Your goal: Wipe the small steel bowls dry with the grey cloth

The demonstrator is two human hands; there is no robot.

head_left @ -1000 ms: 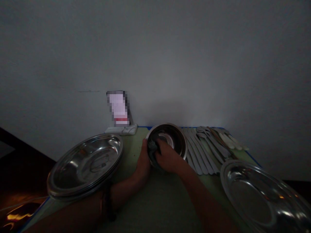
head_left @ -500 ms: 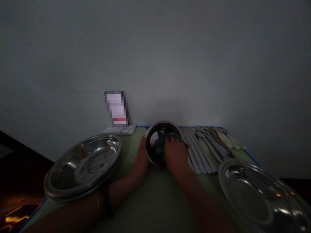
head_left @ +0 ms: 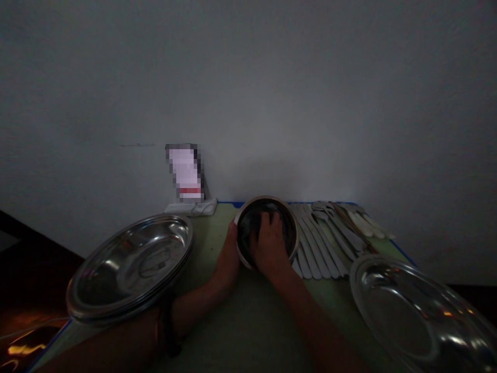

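Two Hands [head_left: 228, 259] Meet at a Metal Bowl [head_left: 293, 228]

A person works at a green desk [head_left: 233, 331] in dim light, the bowl standing at the frame's center near the desk's far edge. It lies straight ahead of both hands, round at the rim and so without a long axis. The right hand [head_left: 269, 246] is the closer in, reaching inside with bent fingers holding a dark cloth [head_left: 248, 223] against the interior. The left hand rests along the bowl's left outer side, thumb by the rim; its other fingers are hidden, so how tightly it grips cannot be told.

Just beside the bowl, at center right, lies a row of metal cutlery [head_left: 316, 248]. Stacked metal basins [head_left: 112, 264] fill the lower left, and another basin [head_left: 399, 316] occupies the lower right. A phone [head_left: 185, 171] leans against the wall [head_left: 272, 103], left of center; its screen is pixelated beyond reading. No brand, label or other writing is legible.
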